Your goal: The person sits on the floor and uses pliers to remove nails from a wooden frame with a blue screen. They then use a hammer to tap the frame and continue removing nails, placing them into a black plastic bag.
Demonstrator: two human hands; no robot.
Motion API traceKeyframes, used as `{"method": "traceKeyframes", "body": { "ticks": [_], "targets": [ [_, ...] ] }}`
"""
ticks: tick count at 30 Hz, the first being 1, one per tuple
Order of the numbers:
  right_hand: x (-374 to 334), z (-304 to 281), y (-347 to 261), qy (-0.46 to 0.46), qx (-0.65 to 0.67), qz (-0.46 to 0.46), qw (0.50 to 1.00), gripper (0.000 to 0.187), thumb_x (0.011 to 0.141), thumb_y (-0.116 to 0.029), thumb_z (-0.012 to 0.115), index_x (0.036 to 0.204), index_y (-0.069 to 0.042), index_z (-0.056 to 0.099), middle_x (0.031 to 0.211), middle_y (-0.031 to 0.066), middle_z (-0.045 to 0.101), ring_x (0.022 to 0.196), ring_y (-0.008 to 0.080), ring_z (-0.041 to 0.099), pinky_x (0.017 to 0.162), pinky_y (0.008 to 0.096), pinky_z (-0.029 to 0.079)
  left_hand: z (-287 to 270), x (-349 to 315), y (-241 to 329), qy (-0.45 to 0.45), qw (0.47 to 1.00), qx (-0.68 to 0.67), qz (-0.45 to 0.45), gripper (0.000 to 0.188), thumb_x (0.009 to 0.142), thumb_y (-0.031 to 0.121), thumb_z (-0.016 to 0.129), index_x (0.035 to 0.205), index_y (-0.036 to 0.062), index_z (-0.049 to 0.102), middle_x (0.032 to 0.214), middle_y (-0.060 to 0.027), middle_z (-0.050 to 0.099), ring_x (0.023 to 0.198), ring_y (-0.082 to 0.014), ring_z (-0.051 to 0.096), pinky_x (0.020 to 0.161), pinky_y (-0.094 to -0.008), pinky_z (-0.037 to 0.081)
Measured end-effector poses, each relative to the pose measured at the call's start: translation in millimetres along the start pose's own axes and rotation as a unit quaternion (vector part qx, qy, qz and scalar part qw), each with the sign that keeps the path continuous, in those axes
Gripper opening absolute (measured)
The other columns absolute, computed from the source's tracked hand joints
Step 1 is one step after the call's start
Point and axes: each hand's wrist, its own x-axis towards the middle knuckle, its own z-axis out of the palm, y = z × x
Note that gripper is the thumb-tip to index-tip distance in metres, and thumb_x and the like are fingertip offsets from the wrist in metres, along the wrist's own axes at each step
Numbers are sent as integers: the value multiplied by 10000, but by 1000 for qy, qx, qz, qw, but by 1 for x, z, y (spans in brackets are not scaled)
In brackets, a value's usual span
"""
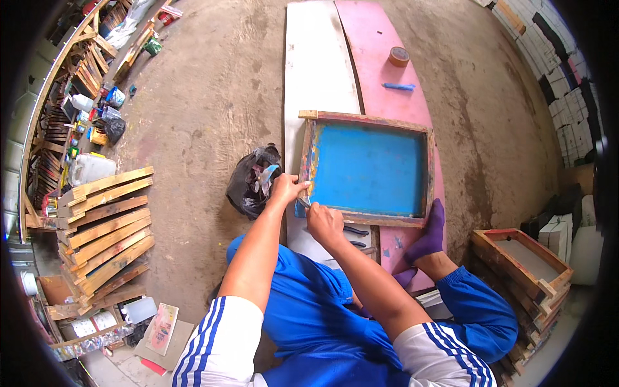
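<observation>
A wooden screen-printing frame [366, 219] with blue mesh [367, 169] lies across a white and a pink board, its near left corner between my hands. My left hand [287, 188] is at the left rail, thumb stretched over the wood; its other fingers are partly hidden. Closed in a fist, my right hand [325, 223] grips a small tool with a metallic tip near that corner; its kind is hidden by the fingers. Dark-handled pliers [355, 230] lie just below the near rail. My foot in a purple sock [431, 233] rests by the near right corner.
A black plastic bag [248, 184] with scraps sits left of the boards. Brown tape [398, 57] and a blue pen-like tool [398, 86] lie on the pink board [380, 26]. Wooden frames stand stacked at left [109, 226] and right [525, 258]. Paint containers line the left wall.
</observation>
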Motion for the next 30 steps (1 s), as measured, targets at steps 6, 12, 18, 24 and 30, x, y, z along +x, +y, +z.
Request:
{"method": "traceKeyframes", "body": {
  "ticks": [6,12,18,24,30],
  "targets": [
    [-18,-5,-2,-32,22,12,999,360,1043,-304,527,862,-34,681,755,241,729,704,406,744,638,525,589,10,12,-19,12,1000,-17,9,484,810,495,841,969,40,801,782,-226,736,747,-365,731,709,-487,530],
    [-43,-6,3,-28,30,15,999,317,1034,-264,522,871,-33,666,747,238,731,689,415,745,640,529,598,11,8,-16,1,999,-51,-10,458,827,470,835,1019,55,804,843,-210,758,803,-350,744,766,-462,538],
    [-58,-16,2,-40,38,11,998,332,1037,-267,515,869,-20,659,744,248,725,681,430,738,629,538,593,6,3,-7,-3,998,-68,-11,437,838,449,830,1066,76,810,889,-203,774,846,-320,761,783,-451,547],
    [-74,-12,2,-49,47,7,998,331,1042,-263,500,863,-20,635,736,254,713,679,448,720,636,570,571,17,3,-15,67,996,-64,10,454,836,451,832,1082,71,805,908,-194,781,860,-334,763,795,-445,555],
    [-85,-7,6,-48,52,-2,998,338,1040,-275,477,858,-30,623,730,241,707,671,451,710,635,575,563,13,6,-15,10,995,-101,-6,457,834,454,835,1106,88,803,918,-200,779,858,-326,764,785,-447,557]
  ]
}}
